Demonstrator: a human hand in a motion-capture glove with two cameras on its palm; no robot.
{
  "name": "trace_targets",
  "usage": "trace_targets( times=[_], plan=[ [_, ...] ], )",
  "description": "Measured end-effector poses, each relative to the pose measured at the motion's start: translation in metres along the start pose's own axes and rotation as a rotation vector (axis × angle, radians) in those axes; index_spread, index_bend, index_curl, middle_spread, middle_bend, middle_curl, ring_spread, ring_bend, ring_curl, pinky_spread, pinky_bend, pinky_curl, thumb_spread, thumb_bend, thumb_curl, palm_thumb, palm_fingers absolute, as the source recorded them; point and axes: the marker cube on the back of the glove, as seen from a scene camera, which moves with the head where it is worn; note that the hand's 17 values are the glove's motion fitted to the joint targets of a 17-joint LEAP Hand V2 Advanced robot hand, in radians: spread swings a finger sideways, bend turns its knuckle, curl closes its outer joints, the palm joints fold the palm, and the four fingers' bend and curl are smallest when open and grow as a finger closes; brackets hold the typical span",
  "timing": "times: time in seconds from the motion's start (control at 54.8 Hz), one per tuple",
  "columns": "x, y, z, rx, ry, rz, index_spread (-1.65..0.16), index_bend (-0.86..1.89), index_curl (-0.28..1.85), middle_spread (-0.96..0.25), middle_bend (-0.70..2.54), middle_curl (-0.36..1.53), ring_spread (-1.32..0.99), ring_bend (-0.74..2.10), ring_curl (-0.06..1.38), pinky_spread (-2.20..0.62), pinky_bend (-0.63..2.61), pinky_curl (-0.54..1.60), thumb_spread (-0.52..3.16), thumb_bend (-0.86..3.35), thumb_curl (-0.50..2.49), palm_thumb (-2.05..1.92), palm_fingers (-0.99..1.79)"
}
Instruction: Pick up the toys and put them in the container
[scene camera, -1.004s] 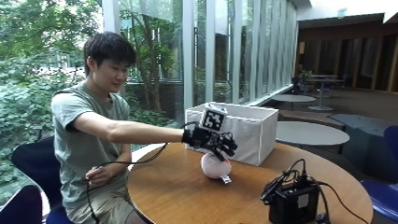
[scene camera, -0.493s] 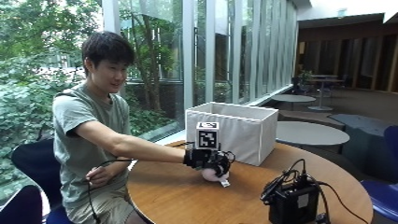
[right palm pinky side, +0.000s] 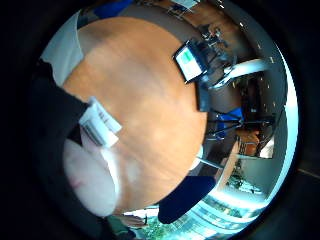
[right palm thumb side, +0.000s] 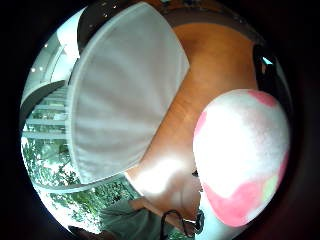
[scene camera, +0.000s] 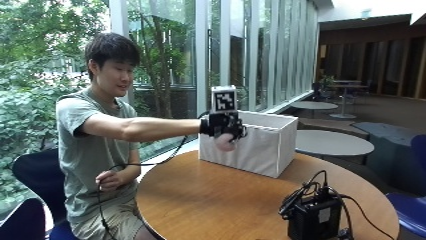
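Now, from the left, I see my seated person (scene camera: 100, 135) reaching across the round wooden table (scene camera: 219, 200), gloved right hand (scene camera: 221, 127) raised in the air with its fingers curled around the pink-and-white plush toy (scene camera: 225, 143). It hangs just beside the near wall of the white fabric container (scene camera: 256, 150). Further right, a black device (scene camera: 314, 217) with cables sits on the table.

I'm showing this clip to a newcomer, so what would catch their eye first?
The gloved right hand holds a pink-and-white plush toy in the air, beside the front of the white fabric container on the round wooden table. A black device with cables sits at the table's near edge.
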Motion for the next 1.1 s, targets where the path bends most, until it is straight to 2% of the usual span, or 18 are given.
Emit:
trace_targets(
  times=[0.073, 0.11, 0.201, 0.329, 0.456, 0.493, 0.584, 0.602, 0.657, 0.694, 0.785, 0.858, 0.931, 1.004, 1.095],
  plan=[
    [-0.025, -0.005, -0.05, 0.058, -0.084, 0.046, -0.36, 0.78, 0.71, -0.32, 1.08, 0.75, -0.49, 1.13, 0.87, -0.38, 1.1, 0.5, 0.56, 0.11, 0.8, 0.67, 0.9],
    [-0.044, -0.004, -0.067, 0.076, -0.045, -0.008, -0.37, 0.81, 0.74, -0.32, 1.11, 0.77, -0.49, 1.15, 0.89, -0.39, 1.12, 0.52, 0.54, 0.1, 0.82, 0.67, 0.88],
    [-0.106, 0.006, -0.099, 0.112, 0.121, -0.253, -0.37, 0.85, 0.8, -0.31, 1.17, 0.82, -0.51, 1.2, 0.92, -0.4, 1.17, 0.57, 0.49, 0.09, 0.85, 0.67, 0.83],
    [-0.154, -0.003, -0.136, 0.158, 0.113, -0.219, -0.37, 0.91, 0.89, -0.3, 1.23, 0.87, -0.52, 1.26, 0.95, -0.4, 1.22, 0.62, 0.44, 0.08, 0.9, 0.67, 0.76],
    [-0.197, -0.006, -0.152, 0.169, 0.13, -0.362, -0.38, 0.95, 0.95, -0.3, 1.28, 0.92, -0.52, 1.32, 0.97, -0.4, 1.25, 0.67, 0.4, 0.06, 0.94, 0.67, 0.71],
    [-0.21, -0.01, -0.154, 0.175, 0.111, -0.33, -0.38, 0.96, 0.97, -0.29, 1.29, 0.93, -0.52, 1.33, 0.98, -0.4, 1.26, 0.68, 0.39, 0.06, 0.95, 0.66, 0.7],
    [-0.247, -0.024, -0.152, 0.175, 0.073, -0.116, -0.38, 0.98, 1.01, -0.28, 1.31, 0.94, -0.52, 1.36, 0.98, -0.4, 1.28, 0.71, 0.37, 0.05, 0.98, 0.67, 0.67],
    [-0.25, -0.025, -0.15, 0.172, 0.083, -0.148, -0.38, 0.98, 1.02, -0.28, 1.31, 0.95, -0.52, 1.36, 0.98, -0.4, 1.28, 0.72, 0.37, 0.05, 0.99, 0.67, 0.66],
    [-0.247, -0.022, -0.141, 0.158, 0.176, -0.393, -0.38, 0.99, 1.04, -0.28, 1.32, 0.96, -0.52, 1.37, 0.99, -0.4, 1.29, 0.74, 0.36, 0.05, 1.0, 0.67, 0.65],
    [-0.255, -0.023, -0.134, 0.148, 0.199, -0.463, -0.37, 0.99, 1.05, -0.28, 1.33, 0.96, -0.51, 1.38, 0.99, -0.4, 1.29, 0.74, 0.35, 0.04, 1.01, 0.67, 0.63],
    [-0.331, -0.023, -0.111, 0.104, 0.109, -0.486, -0.37, 1.0, 1.07, -0.27, 1.33, 0.97, -0.5, 1.39, 0.98, -0.39, 1.3, 0.76, 0.35, 0.03, 1.04, 0.67, 0.6],
    [-0.348, -0.027, -0.097, 0.082, 0.118, -0.493, -0.37, 0.99, 1.09, -0.26, 1.33, 0.97, -0.5, 1.39, 0.98, -0.39, 1.3, 0.78, 0.34, 0.03, 1.06, 0.67, 0.55],
    [-0.36, -0.038, -0.086, 0.071, 0.142, -0.325, -0.37, 0.99, 1.1, -0.26, 1.32, 0.97, -0.49, 1.4, 0.97, -0.38, 1.29, 0.78, 0.35, 0.02, 1.07, 0.67, 0.53],
    [-0.369, -0.035, -0.078, 0.031, 0.131, -0.479, -0.37, 0.98, 1.11, -0.25, 1.31, 0.97, -0.48, 1.39, 0.97, -0.38, 1.3, 0.78, 0.36, 0.01, 1.08, 0.67, 0.48],
    [-0.381, -0.035, -0.071, -0.008, 0.131, -0.497, -0.37, 0.95, 1.11, -0.25, 1.26, 0.96, -0.48, 1.37, 0.95, -0.36, 1.29, 0.78, 0.39, -0.01, 1.09, 0.66, 0.39]
  ],
)
